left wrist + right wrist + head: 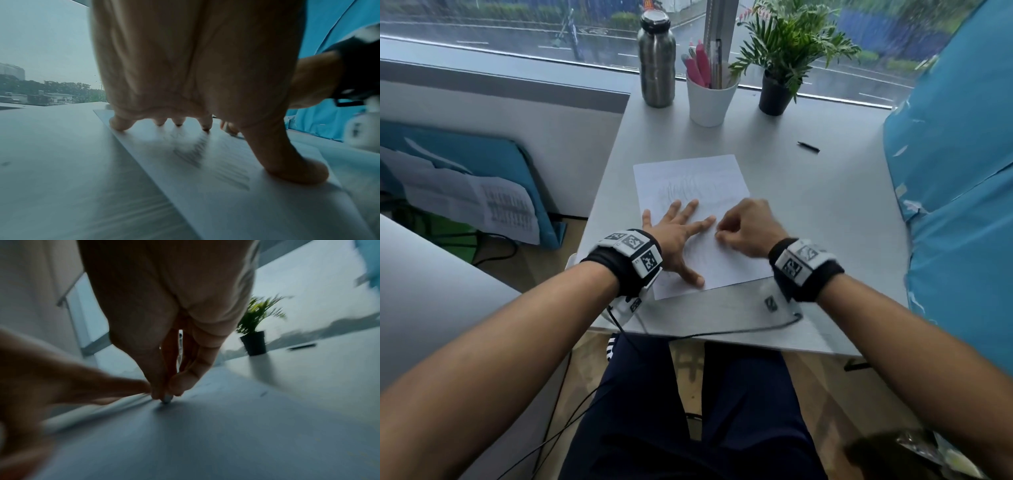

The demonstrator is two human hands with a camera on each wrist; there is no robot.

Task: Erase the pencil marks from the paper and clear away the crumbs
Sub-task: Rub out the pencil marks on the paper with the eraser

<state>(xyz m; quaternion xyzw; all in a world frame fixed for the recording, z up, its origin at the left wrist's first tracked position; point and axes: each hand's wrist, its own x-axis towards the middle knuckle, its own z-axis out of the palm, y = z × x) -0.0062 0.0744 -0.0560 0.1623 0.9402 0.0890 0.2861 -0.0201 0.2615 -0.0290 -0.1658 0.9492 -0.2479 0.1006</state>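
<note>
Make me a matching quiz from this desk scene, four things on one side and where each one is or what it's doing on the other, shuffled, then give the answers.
Things:
1. left hand
2. right hand
3. steel bottle
4. black pen

States:
A. lies alone on the desk, right of the paper
B. pinches a small eraser against the paper
C. pressed flat on the paper, fingers spread
D. stands by the window, left of the white cup

Pairs: 1-C, 2-B, 3-D, 4-A

1. At the window edge of our desk (808,212) we see a steel bottle (656,65).
2. Beside it, a white cup (709,102) holds pens.
3. A potted plant (779,61) stands right of that.
4. A black pen (808,146) lies apart.
</note>
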